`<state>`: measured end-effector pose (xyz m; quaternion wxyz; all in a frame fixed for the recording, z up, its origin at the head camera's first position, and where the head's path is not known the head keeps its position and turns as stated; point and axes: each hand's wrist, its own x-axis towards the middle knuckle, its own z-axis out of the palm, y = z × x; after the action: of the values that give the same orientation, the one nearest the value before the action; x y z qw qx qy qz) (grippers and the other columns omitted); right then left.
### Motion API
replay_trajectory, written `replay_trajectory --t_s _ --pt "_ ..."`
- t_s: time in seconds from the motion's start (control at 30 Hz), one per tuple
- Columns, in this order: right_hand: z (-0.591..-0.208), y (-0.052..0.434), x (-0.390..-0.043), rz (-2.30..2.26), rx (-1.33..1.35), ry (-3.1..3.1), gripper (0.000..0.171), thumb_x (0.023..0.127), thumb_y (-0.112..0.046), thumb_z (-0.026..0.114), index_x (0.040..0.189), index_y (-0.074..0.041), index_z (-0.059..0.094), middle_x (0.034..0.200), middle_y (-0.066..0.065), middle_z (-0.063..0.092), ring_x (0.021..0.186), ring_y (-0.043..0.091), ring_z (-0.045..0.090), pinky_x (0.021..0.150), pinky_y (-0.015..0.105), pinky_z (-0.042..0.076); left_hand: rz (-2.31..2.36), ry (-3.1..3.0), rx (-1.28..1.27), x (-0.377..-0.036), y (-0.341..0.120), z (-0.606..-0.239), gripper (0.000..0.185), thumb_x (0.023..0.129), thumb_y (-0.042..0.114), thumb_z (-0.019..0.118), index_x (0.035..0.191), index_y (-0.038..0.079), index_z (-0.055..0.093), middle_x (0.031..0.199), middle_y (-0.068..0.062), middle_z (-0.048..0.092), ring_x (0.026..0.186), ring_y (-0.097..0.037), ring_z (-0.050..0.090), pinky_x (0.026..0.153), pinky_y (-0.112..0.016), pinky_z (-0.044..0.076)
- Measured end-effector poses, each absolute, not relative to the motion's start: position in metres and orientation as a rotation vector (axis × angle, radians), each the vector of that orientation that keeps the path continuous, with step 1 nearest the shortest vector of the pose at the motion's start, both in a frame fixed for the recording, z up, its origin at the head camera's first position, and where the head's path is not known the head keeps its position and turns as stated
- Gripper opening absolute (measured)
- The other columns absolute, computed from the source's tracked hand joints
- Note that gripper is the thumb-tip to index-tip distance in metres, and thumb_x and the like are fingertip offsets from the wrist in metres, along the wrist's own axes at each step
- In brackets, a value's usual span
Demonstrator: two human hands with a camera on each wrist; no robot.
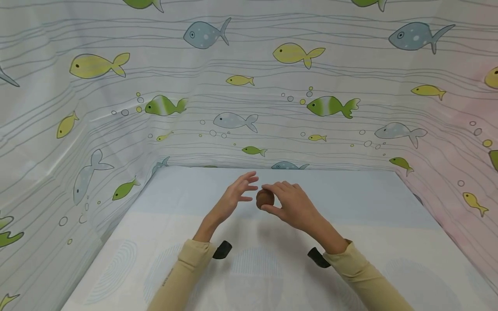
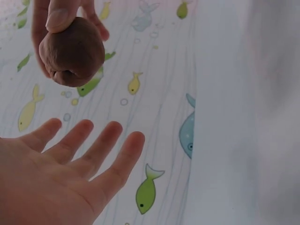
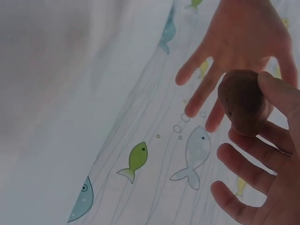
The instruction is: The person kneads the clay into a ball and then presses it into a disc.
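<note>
A brown, roundish lump [image 1: 265, 198] like clay or a small potato is pinched between the thumb and fingers of my right hand [image 1: 285, 203] above the pale table [image 1: 350, 242]. The same brown lump [image 2: 71, 51] fills the upper left of the left wrist view, and the brown lump [image 3: 243, 101] shows at the right of the right wrist view. My left hand [image 1: 237, 192] is open just left of it, fingers spread and straight, palm facing the lump, not touching it. The left hand [image 2: 61, 168] holds nothing.
Curtain walls [image 1: 249, 99] printed with fish enclose the table on the left, back and right. The tabletop [image 1: 128, 268] carries faint blue patterns. Both arms wear beige sleeves [image 1: 186, 272] with dark wrist mounts [image 1: 222, 249].
</note>
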<state>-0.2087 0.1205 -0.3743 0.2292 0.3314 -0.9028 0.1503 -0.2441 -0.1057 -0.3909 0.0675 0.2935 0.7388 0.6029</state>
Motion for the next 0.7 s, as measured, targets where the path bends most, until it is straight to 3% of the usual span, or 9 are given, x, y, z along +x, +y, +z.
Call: replay_trajectory --t_s 0.23,0.47,0.6,0.7 --pt "-0.366 0.114 -0.212 0.436 0.88 -2.457 0.051 0.086 -0.038 0.077 0.128 -0.013 0.064 0.107 0.0 0.068 0.101 0.019 0.061 0.081 0.042 0.047 1.874 2.165 0.864 -0.244 -0.101 -0.39 0.063 0.104 0.05 0.029 0.156 0.016 0.03 0.155 -0.012 0.039 0.136 -0.035 0.045 0.101 -0.057 0.045" --pt "-0.364 0.102 -0.214 0.511 0.901 -2.468 0.053 0.086 -0.038 0.077 0.131 -0.014 0.063 0.116 0.002 0.068 0.108 0.02 0.062 0.085 0.045 0.046 1.914 2.122 0.876 -0.246 -0.092 -0.39 0.067 0.102 0.056 0.027 0.156 0.018 0.03 0.154 -0.011 0.04 0.141 -0.03 0.039 0.107 -0.059 0.037" --pt "-0.365 0.096 -0.215 0.538 0.903 -2.468 0.052 0.087 -0.038 0.077 0.131 -0.015 0.062 0.119 0.001 0.068 0.108 0.02 0.063 0.086 0.044 0.046 2.0 2.025 0.92 -0.247 -0.084 -0.39 0.064 0.104 0.054 0.024 0.156 0.016 0.03 0.154 -0.014 0.04 0.123 -0.019 0.058 0.102 -0.056 0.044" --pt "-0.366 0.093 -0.218 0.52 0.9 -2.434 0.051 0.087 -0.038 0.077 0.129 -0.015 0.063 0.119 0.001 0.068 0.107 0.02 0.063 0.086 0.044 0.045 2.078 1.941 0.93 -0.249 -0.08 -0.391 0.063 0.106 0.051 0.022 0.156 0.014 0.029 0.155 -0.018 0.038 0.111 -0.013 0.064 0.096 -0.054 0.05"
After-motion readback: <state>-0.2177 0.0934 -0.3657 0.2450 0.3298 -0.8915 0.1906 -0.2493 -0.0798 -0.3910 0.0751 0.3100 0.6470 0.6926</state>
